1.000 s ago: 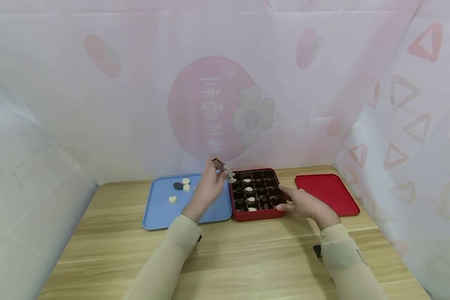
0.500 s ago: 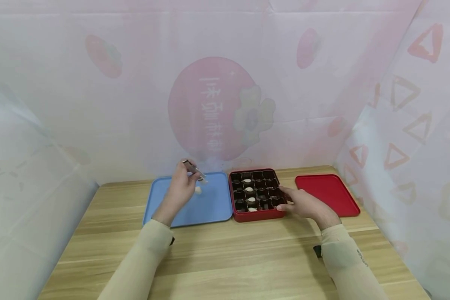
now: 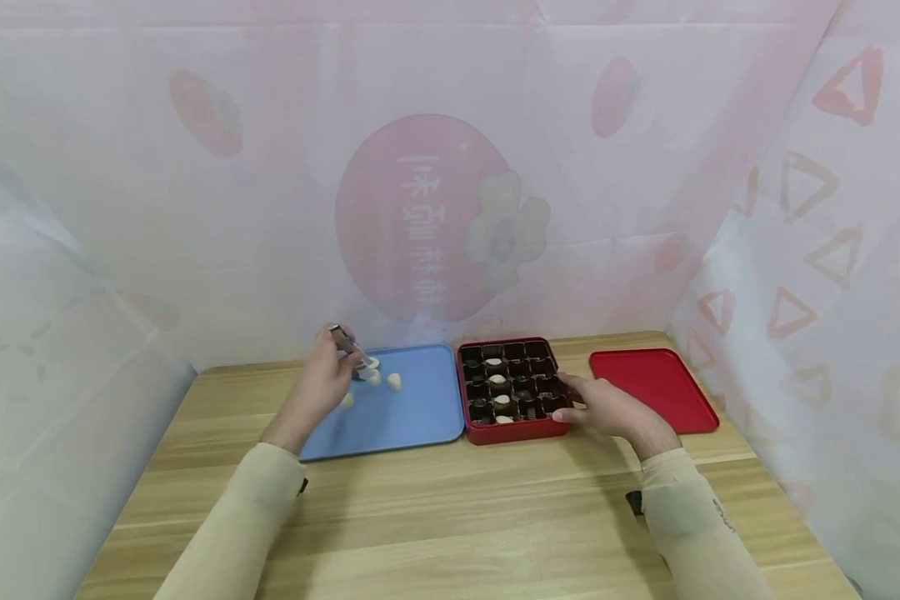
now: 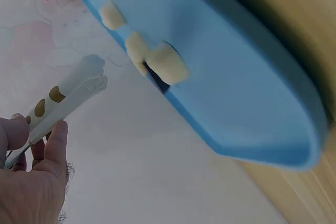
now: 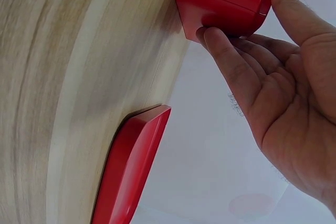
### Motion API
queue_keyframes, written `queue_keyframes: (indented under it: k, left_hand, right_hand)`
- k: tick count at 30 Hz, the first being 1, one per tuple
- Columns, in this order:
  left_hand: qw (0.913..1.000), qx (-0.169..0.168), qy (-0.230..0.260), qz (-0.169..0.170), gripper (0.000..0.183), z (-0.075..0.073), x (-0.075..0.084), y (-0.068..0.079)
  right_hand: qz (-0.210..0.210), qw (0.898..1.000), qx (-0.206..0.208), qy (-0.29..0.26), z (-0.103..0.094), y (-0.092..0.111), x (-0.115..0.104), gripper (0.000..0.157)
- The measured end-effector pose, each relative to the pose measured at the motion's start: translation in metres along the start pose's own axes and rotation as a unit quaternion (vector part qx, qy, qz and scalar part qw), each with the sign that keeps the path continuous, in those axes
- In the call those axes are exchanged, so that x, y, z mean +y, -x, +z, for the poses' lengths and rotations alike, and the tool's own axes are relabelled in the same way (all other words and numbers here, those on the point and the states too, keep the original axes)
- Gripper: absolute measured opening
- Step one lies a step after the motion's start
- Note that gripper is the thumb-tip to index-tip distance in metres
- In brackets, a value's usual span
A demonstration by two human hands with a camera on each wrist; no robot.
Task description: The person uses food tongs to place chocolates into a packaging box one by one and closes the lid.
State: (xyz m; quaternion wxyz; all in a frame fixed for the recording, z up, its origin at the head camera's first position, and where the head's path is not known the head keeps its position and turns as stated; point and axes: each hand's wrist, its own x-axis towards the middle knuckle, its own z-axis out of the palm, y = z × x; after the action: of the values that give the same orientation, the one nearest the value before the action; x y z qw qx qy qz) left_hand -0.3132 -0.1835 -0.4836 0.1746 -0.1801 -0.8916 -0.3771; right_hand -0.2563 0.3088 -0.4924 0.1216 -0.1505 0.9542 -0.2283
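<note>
The left hand [image 3: 317,387], gripping tongs [image 4: 63,106], hides from me the left edge of the blue tray [image 3: 423,417]; the right hand [image 3: 613,407] holds the red box [image 3: 517,430]. Wooden table [image 3: 495,517], printed sheeting [image 3: 270,208].

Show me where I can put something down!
There's bare wooden table between the two sleeves, in front of the red box. The right side of the blue tray, beside the box, and the flat red tray look bare too. It's crowded on the blue tray's left, where the left hand holds tongs near white pieces.
</note>
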Motion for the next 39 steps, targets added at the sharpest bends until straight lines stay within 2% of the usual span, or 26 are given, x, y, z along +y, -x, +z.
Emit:
queue_keyframes:
  k: [9,16,18,25,31,39]
  left_hand:
    - [0.9997,-0.021,-0.012,0.007,0.021,-0.016,-0.039,-0.001]
    - [0.9972,-0.068,-0.017,-0.025,0.023,-0.024,-0.063,-0.003]
    - [0.9967,-0.075,-0.017,-0.026,0.024,-0.024,-0.066,-0.003]
    - [0.9961,-0.085,-0.023,0.005,0.022,-0.021,-0.064,-0.005]
    - [0.9944,-0.102,-0.025,0.009,0.023,-0.017,-0.059,-0.012]
    - [0.9945,-0.092,-0.044,0.025,0.021,-0.009,-0.060,-0.019]
  right_hand:
    - [0.001,1.000,0.000,0.000,0.000,0.001,-0.001,0.090]
    - [0.003,1.000,0.001,-0.002,0.001,0.001,0.000,0.089]
    - [-0.001,1.000,0.001,0.002,0.001,0.001,0.000,0.089]
    - [-0.005,1.000,0.000,0.002,-0.001,0.001,-0.001,0.089]
    - [-0.004,1.000,0.000,-0.002,-0.002,0.002,-0.003,0.090]
    - [-0.001,1.000,-0.001,-0.002,-0.002,0.002,-0.001,0.089]
